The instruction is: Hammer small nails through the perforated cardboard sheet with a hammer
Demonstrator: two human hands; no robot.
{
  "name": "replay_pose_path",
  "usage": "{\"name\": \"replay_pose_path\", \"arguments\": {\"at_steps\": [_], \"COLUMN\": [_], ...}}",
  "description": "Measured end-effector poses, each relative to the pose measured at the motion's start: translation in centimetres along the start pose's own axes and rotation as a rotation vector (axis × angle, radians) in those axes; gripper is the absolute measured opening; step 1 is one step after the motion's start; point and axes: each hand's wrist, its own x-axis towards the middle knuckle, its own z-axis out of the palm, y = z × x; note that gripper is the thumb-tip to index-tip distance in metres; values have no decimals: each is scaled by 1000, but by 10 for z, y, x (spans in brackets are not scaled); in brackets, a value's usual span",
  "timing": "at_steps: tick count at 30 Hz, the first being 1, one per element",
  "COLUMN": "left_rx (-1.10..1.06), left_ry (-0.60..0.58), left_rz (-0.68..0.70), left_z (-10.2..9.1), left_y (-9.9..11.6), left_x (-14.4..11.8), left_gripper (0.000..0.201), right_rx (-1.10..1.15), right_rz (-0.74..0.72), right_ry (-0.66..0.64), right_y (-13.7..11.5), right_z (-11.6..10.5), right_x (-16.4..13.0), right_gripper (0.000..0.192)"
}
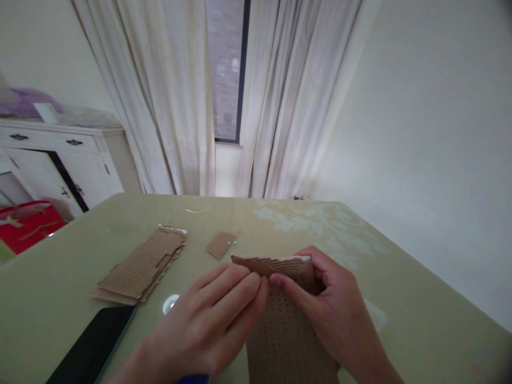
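A brown piece of corrugated cardboard [288,325], covered with rows of small dark marks, is between my hands. Its top edge is torn and whitish, with bare ridges showing just below. My right hand [336,304] grips the upper right side, thumb on the front face and fingers around the back. Against the upper left part, my left hand [216,309] is closed in a pinch, its fingertips almost touching my right thumb. Anything tiny between those fingertips is hidden. The lower end of the cardboard runs out of view.
A stack of similar cardboard pieces [142,264] lies at left, near a black phone [94,344] and a white round object [170,304]. Beyond my hands are a small cardboard tag [221,245] and a thin yellowish strand [199,209]. A red bag [32,226] stands beside the table.
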Motion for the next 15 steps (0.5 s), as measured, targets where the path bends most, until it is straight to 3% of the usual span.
{"name": "replay_pose_path", "arguments": {"at_steps": [2, 5, 7, 9, 11, 13, 15], "left_rx": [-32, -122, -178, -233, -288, -304, -290], "left_ry": [-4, -16, -71, -133, -365, -733, -850], "left_rz": [-27, -110, -230, -416, -641, -896, -981], "left_z": [-7, -31, -47, -53, -45, -25, 0], "left_y": [9, 14, 3, -25, -63, -100, -125], "left_x": [3, 6, 2, -11, -34, -62, -91], "left_gripper": [39, 40, 35, 23, 22, 20, 18], "right_rx": [-51, -201, -275, -235, -162, -131, -123], "right_rz": [-2, -18, -23, -8, 6, -3, -13], "right_ry": [15, 143, 204, 162, 92, 52, 21], "right_y": [1, 3, 5, 7, 9, 9, 10], "right_z": [2, 2, -1, -3, -5, -5, -3], "right_x": [2, 8, 13, 17, 18, 18, 17], "right_gripper": [38, 29, 24, 25, 26, 26, 26]}}
